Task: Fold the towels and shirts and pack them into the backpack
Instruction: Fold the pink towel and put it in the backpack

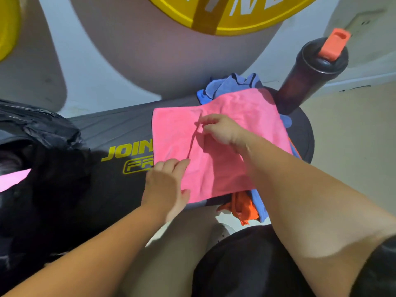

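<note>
Fingers (206, 120) of the right hand (220, 130) curl and pinch a raised crease near the middle of the towel (235, 112). That forearm reaches in from the lower right across the cloth. The left hand (165, 185) rests on the towel's near left corner with its fingers (171, 166) nearly straight, and its arm comes in from the lower left.

The black padded tabletop (120, 125) bears yellow writing, "JOIN" above an outlined "FR", and the towel covers the rest of it. The black backpack (42, 146) sits on its left end with something pink (12, 179) showing inside. A yellow disc (225, 16) above carries white letters cut off by the frame.

The pink towel lies spread flat over the tabletop's right end. A dark bottle (304, 82) with an orange cap (334, 43) stands just behind it. A blue cloth (231, 83) and an orange cloth (244, 207) stick out from under the towel.
</note>
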